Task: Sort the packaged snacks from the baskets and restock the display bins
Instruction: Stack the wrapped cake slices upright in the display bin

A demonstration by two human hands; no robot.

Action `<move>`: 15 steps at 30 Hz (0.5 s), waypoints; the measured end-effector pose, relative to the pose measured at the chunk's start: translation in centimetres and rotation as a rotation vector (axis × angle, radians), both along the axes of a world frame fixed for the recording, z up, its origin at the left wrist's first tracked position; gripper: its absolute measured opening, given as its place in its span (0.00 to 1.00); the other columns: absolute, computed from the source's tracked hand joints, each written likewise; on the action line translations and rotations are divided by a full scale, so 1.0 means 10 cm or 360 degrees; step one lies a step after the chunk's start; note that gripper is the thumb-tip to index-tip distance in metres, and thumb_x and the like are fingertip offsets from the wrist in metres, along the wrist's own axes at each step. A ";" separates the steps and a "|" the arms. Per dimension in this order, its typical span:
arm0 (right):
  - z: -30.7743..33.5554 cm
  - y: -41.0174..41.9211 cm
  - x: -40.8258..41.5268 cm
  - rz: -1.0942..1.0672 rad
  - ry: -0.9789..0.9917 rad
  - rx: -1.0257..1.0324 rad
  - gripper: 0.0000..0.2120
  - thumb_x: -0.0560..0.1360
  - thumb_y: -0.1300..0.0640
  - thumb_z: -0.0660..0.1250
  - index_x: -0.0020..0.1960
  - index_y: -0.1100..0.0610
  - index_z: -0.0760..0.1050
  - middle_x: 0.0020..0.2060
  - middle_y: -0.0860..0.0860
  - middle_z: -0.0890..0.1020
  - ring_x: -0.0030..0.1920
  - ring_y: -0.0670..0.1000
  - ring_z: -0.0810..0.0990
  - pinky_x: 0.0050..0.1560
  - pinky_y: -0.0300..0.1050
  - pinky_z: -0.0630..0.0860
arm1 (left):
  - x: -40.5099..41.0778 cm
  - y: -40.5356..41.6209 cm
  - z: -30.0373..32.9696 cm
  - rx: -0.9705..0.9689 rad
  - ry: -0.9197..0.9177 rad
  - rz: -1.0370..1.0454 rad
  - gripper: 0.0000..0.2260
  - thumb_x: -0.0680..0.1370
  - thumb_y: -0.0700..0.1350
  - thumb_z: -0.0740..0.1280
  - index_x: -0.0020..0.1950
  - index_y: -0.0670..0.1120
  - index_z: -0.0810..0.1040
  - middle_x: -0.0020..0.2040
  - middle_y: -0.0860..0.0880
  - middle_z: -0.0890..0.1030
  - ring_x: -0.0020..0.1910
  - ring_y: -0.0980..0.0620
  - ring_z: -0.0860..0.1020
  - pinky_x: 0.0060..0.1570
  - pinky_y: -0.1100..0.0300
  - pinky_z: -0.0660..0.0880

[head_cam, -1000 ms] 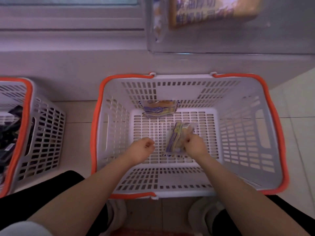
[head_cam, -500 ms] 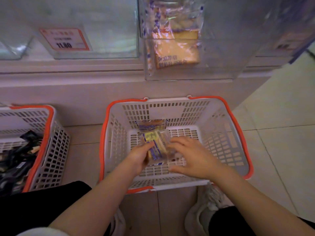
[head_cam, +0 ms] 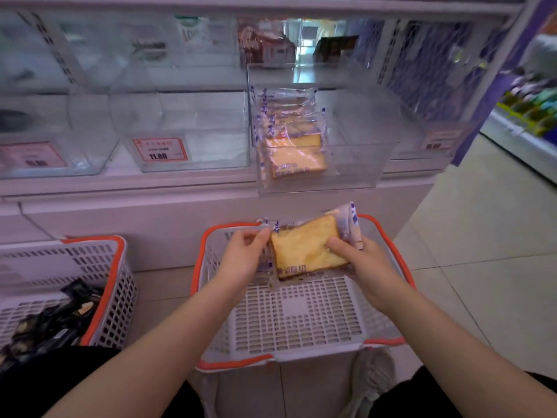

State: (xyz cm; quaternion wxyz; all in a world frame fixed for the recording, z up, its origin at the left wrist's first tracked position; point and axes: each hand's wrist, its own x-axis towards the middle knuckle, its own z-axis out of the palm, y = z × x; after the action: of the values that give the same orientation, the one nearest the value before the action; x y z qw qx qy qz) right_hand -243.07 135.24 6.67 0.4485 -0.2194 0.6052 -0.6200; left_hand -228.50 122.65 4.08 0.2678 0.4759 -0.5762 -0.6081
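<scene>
- Both hands have risen since half a second ago: the bread packet (head_cam: 307, 247) was low inside the white basket (head_cam: 297, 321) then, and now I hold it up over the basket's far rim, at about 12 o'clock from the basket's middle.
- My left hand (head_cam: 244, 254) pinches the packet's left edge, with the fingers curled on the clear wrapper.
- My right hand (head_cam: 366, 263) grips the right side, the thumb lying on the yellow slice and the other fingers behind the wrapper.
- I see the packet tilted, its right corner higher than the left one, and some printed characters along its lower edge.
- I cannot tell if one packet or two are between my hands; the wrapper at the left looks doubled.
- At 12 o'clock above the packet stands a clear display bin (head_cam: 355, 164), pulled forward from the shelf (head_cam: 211, 185), and inside it a row of similar bread packets (head_cam: 289, 137) stands upright on the left side.
- At 10 o'clock from my hands another clear bin carries a red-framed price tag (head_cam: 160, 149) reading 11.80.
- At 9 o'clock a second basket (head_cam: 105, 267) with an orange rim holds dark wrapped snacks (head_cam: 51, 324).
- Both baskets stand on the tiled floor (head_cam: 482, 236), just before the shelf's base.
- At 5 o'clock, near the basket's near edge, a light shoe (head_cam: 372, 378) shows.
</scene>
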 end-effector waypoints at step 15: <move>0.30 -0.12 0.08 -0.0026 0.0920 -0.0055 0.05 0.76 0.55 0.66 0.42 0.53 0.75 0.33 0.41 0.82 0.35 0.36 0.78 0.36 0.32 0.72 | 0.14 -0.05 0.63 -0.0195 0.0562 0.0160 0.15 0.82 0.42 0.57 0.38 0.46 0.78 0.26 0.54 0.79 0.23 0.61 0.75 0.24 0.70 0.70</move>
State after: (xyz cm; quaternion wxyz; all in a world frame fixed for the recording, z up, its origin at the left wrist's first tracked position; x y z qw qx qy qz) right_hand -242.23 134.02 9.67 0.2485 -0.3898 0.6990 -0.5456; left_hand -227.09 122.18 10.38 0.4234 0.3727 -0.5318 -0.6317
